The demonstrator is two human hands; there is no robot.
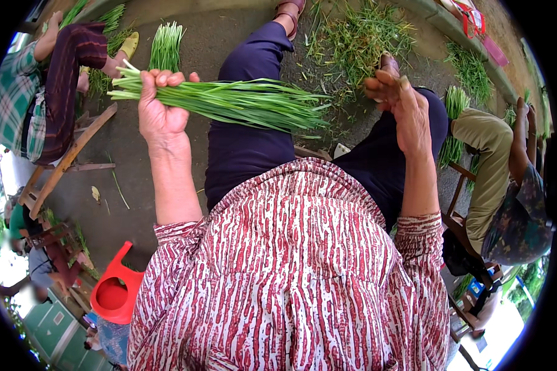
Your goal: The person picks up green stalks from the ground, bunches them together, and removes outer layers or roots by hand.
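Observation:
A long bunch of green chives [247, 102] lies crosswise above my thighs, with its pale stem ends to the left. My left hand [162, 110] is wrapped round it near those ends. To the right, past the leaf tips, my right hand [401, 105] is raised with fingers loosely bent and apart, with nothing visible in it. Beyond my left hand, another upright-looking bundle [164, 46] of chives rests on the pavement. Loose trimmed leaves [362, 34] are strewn on the ground beyond my right hand.
A co-worker [68, 80] sits at left by a wooden chair [65, 170], another [492, 161] at right beside more chive bundles [453, 127]. A red plastic stool [116, 294] stands at lower left. A concrete curb [489, 62] runs along the back right, with bags [470, 18] beyond.

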